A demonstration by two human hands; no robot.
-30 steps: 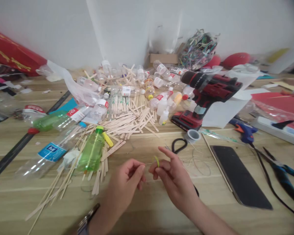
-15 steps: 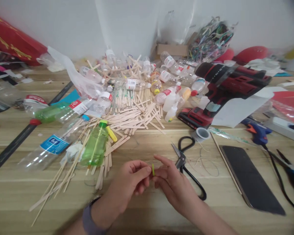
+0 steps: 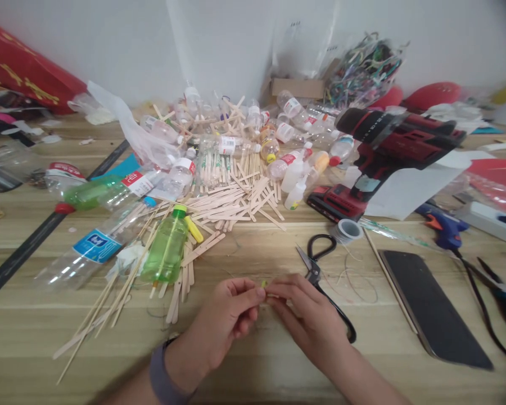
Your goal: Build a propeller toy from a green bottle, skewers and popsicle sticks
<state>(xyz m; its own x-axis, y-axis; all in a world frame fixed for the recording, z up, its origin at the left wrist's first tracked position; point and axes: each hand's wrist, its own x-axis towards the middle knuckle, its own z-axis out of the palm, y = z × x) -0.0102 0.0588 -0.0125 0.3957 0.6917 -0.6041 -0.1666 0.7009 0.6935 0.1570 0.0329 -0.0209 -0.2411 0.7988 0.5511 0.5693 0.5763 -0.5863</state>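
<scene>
A small yellow-green piece (image 3: 264,284), perhaps a plastic ring, is pinched between my hands, and most of it is hidden by fingers. My left hand (image 3: 231,315) grips it between thumb and forefinger, the other fingers curled under. From the other side my right hand (image 3: 307,312) closes its fingertips on it, touching or almost touching the left thumb. Black-handled scissors (image 3: 314,273) lie with blades apart just behind my right hand. To the left, a green bottle (image 3: 164,247) lies over wooden sticks (image 3: 175,301).
Clear bottles (image 3: 227,145) and many craft sticks (image 3: 223,205) are heaped at the back. A red cordless drill (image 3: 373,157) stands right of the heap. Farther right lie a dark phone (image 3: 430,306), a glue gun (image 3: 444,225) and a small plastic cup (image 3: 349,230).
My right hand's fingers, raised and spread before, have come down and closed around the yellow-green piece, covering most of it. The left hand keeps its pinch. The view has shifted slightly.
</scene>
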